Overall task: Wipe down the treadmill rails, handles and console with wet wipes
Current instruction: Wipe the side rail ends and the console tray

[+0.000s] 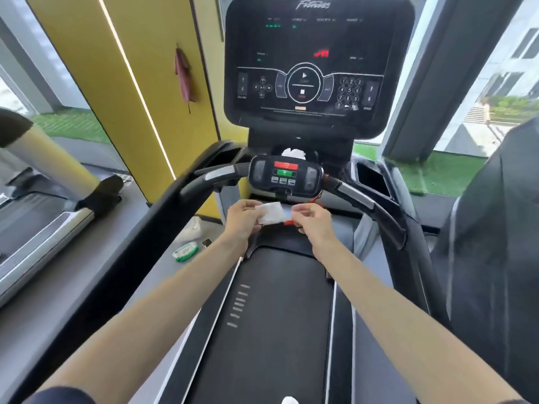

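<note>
Two hands meet above the front end of the treadmill belt (271, 316), just below the small control panel (285, 174) with its red and green buttons. The left hand (243, 218) and the right hand (313, 221) each pinch one side of a folded white wet wipe (271, 212), held in the air between them; the fingers (303, 209) curl onto its edges. The wipe touches no part of the machine. The large dark console (318, 62) stands upright beyond, with a red readout lit. Curved handles reach out on both sides of the panel, the left handle (215, 173) and the right handle (364, 199). A crumpled white tissue (293, 153) sits just behind the panel. A green-and-white pack of wipes (185, 251) lies on the floor (151, 275) left of the belt, beyond the black side rail (140, 228).
</note>
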The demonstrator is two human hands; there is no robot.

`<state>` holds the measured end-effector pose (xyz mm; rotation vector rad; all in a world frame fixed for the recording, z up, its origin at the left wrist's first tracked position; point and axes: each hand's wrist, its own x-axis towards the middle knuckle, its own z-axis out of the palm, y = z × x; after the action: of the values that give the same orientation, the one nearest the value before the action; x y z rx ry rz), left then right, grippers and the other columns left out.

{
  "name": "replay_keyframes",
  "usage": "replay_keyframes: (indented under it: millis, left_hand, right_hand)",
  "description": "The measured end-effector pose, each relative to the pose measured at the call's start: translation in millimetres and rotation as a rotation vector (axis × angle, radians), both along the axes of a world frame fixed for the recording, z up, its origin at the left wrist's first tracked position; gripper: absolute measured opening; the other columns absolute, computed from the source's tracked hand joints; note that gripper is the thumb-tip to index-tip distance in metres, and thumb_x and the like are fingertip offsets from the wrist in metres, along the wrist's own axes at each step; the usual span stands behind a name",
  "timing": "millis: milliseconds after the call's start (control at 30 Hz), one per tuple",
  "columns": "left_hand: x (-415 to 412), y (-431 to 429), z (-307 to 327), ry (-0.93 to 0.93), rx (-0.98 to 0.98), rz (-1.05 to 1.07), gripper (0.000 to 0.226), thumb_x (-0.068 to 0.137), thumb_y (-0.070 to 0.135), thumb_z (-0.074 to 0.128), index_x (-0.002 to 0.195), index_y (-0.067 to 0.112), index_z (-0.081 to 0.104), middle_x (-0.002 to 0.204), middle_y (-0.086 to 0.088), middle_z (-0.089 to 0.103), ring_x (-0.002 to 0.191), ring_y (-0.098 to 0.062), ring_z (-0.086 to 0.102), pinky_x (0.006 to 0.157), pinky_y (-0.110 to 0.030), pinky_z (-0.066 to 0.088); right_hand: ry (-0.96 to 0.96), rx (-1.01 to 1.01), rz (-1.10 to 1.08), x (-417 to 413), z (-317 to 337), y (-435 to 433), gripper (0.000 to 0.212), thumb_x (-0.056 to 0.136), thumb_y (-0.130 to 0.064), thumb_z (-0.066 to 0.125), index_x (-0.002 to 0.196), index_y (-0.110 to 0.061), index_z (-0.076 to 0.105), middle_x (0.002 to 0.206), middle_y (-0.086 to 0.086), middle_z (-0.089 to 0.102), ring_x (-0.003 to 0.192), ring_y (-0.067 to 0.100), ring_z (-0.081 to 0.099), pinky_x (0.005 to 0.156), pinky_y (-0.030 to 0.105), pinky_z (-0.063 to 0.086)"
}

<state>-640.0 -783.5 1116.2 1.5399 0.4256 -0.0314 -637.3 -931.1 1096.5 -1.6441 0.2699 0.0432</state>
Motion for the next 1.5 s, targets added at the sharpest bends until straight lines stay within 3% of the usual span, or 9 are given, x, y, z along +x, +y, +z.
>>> replay_keyframes:
  millis: [133, 233, 433, 500, 633, 1033, 1200, 1367, 1500]
  left_hand:
    - [50.0, -9.7, 18.7, -0.028, -0.037, -0.062, 0.017, 0.087, 0.000, 0.060, 0.083, 0.016, 0.058, 0.079, -0.002, 0.060, 0.067, -0.014, 0.057, 0.062, -0.026, 0.047]
    - [92.0, -7.6, 33.0, -0.053, -0.056, -0.109, 0.019, 0.086, -0.002, 0.058, 0.084, 0.017, 0.060, 0.079, -0.002, 0.061, 0.068, -0.014, 0.058, 0.062, -0.024, 0.049]
    - [184.3, 12.4, 49.5, -0.069, -0.066, -0.248, 0.017, 0.087, -0.001, 0.058, 0.082, 0.015, 0.063, 0.076, -0.003, 0.063, 0.072, -0.016, 0.057, 0.070, -0.030, 0.050]
    - [217.3, 19.7, 53.7, -0.057, -0.119, -0.324, 0.005, 0.091, 0.012, 0.060, 0.089, 0.016, 0.063, 0.076, 0.000, 0.065, 0.075, -0.017, 0.059, 0.074, -0.033, 0.051]
    - [272.6, 28.1, 59.8, -0.045, -0.074, -0.480, 0.032, 0.092, 0.046, 0.057, 0.107, 0.018, 0.064, 0.097, 0.000, 0.067, 0.090, -0.018, 0.065, 0.082, -0.037, 0.053]
    - [351.3, 33.8, 37.3, -0.095, 0.084, -0.691, 0.019, 0.089, 0.015, 0.061, 0.107, 0.019, 0.060, 0.093, 0.000, 0.068, 0.084, -0.014, 0.066, 0.081, -0.039, 0.052]
    - [352.8, 35.0, 30.2, -0.061, 0.063, -0.705, 0.053, 0.066, 0.008, 0.069, 0.116, 0.022, 0.056, 0.099, -0.007, 0.066, 0.086, -0.019, 0.065, 0.075, -0.034, 0.054]
    - [346.8, 32.2, 33.1, -0.158, 0.277, -0.782, 0.043, 0.052, 0.012, 0.059, 0.095, 0.015, 0.060, 0.081, -0.005, 0.059, 0.073, -0.016, 0.053, 0.066, -0.027, 0.043]
    - [344.5, 32.5, 29.6, -0.061, 0.112, -0.840, 0.033, 0.069, 0.014, 0.071, 0.102, 0.014, 0.064, 0.088, -0.003, 0.065, 0.082, -0.016, 0.060, 0.077, -0.032, 0.046]
  right_hand:
    - [-0.337, -0.418, 0.159, 45.0, 11.9, 4.3, 0.014, 0.080, -0.003, 0.067, 0.091, -0.012, 0.071, 0.093, 0.005, 0.068, 0.086, 0.019, 0.061, 0.081, 0.030, 0.050]
    - [-0.437, -0.601, 0.099, 82.1, 19.3, 3.1, 0.023, 0.080, -0.003, 0.063, 0.100, -0.010, 0.071, 0.099, 0.007, 0.065, 0.091, 0.022, 0.058, 0.080, 0.036, 0.050]
    - [-0.454, -0.471, 0.048, 156.6, 44.7, 3.9, 0.008, 0.081, -0.002, 0.071, 0.088, -0.002, 0.074, 0.085, 0.000, 0.064, 0.069, 0.006, 0.056, 0.067, 0.007, 0.043]
    - [-0.392, -0.439, 0.013, 184.3, 49.5, 9.2, 0.007, 0.083, -0.007, 0.070, 0.087, -0.005, 0.075, 0.082, 0.000, 0.067, 0.070, 0.007, 0.058, 0.068, 0.010, 0.042]
    - [-0.266, -0.280, -0.134, 232.1, 58.7, 16.9, 0.008, 0.081, -0.006, 0.069, 0.082, -0.010, 0.076, 0.077, -0.001, 0.070, 0.072, 0.007, 0.062, 0.067, 0.014, 0.047]
    - [-0.091, 0.040, -0.207, 295.6, 62.2, 21.3, 0.016, 0.081, 0.004, 0.066, 0.074, -0.008, 0.072, 0.075, 0.009, 0.070, 0.073, 0.021, 0.068, 0.072, 0.028, 0.058]
    - [-0.065, 0.060, -0.199, 300.4, 66.0, 18.5, 0.010, 0.083, 0.000, 0.063, 0.080, -0.006, 0.070, 0.071, 0.008, 0.068, 0.059, 0.020, 0.069, 0.056, 0.027, 0.055]
    - [-0.035, -0.010, -0.219, 302.3, 65.4, 10.3, 0.014, 0.084, -0.003, 0.061, 0.075, -0.012, 0.068, 0.069, 0.004, 0.063, 0.051, 0.012, 0.060, 0.048, 0.023, 0.049]
    - [-0.033, 0.058, -0.173, 299.3, 61.1, 12.2, 0.020, 0.088, -0.008, 0.064, 0.108, -0.008, 0.063, 0.090, 0.006, 0.061, 0.063, 0.010, 0.062, 0.051, 0.019, 0.050]
